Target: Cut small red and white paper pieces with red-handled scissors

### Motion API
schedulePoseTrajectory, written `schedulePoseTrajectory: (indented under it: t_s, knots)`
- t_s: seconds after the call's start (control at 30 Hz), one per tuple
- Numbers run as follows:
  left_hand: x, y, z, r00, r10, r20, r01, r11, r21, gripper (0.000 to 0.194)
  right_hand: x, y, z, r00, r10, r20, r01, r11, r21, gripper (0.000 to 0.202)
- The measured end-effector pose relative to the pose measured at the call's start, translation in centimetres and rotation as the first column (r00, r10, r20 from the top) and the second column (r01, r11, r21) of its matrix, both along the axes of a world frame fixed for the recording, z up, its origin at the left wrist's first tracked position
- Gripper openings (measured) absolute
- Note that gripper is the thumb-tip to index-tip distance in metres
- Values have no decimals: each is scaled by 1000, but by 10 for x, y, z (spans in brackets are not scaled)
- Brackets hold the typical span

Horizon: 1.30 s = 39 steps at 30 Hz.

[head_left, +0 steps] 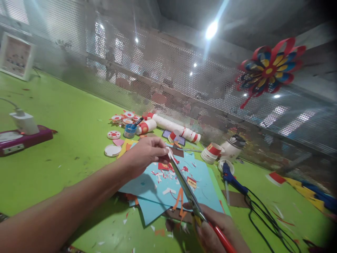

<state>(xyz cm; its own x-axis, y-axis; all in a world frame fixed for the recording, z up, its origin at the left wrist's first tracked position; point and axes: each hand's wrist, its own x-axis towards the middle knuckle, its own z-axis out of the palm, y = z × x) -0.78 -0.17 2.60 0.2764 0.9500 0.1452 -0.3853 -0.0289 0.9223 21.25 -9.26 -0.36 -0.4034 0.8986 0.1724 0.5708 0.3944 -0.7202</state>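
Note:
My left hand (147,153) pinches a small white piece of paper (169,152) between thumb and fingers. Long metal scissors (185,185) with a red handle are gripped in my right hand (214,225), their tips touching or just beside that paper; whether the blades are parted is hard to tell. Beneath both hands lie light blue paper sheets (207,186), strewn with red and white paper scraps (160,175). A small yellow-and-red paper piece (191,182) and orange strips (179,202) rest near the blades.
A blue glue gun (233,179) with a black cord lies right. Paper cups (211,153), a white cup tube (171,125), a phone (180,139) and a blue jar (129,131) stand or lie behind. At left is a purple power strip (26,140) on the green table (79,147).

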Motion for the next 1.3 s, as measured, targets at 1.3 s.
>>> schedulePoseTrajectory:
  t_s: [1.3]
  knots:
    - [1, -1, 0, 999, 21, -25, -22, 999, -35, 13, 3, 1, -3, 999, 34, 8, -34, 999, -9, 50]
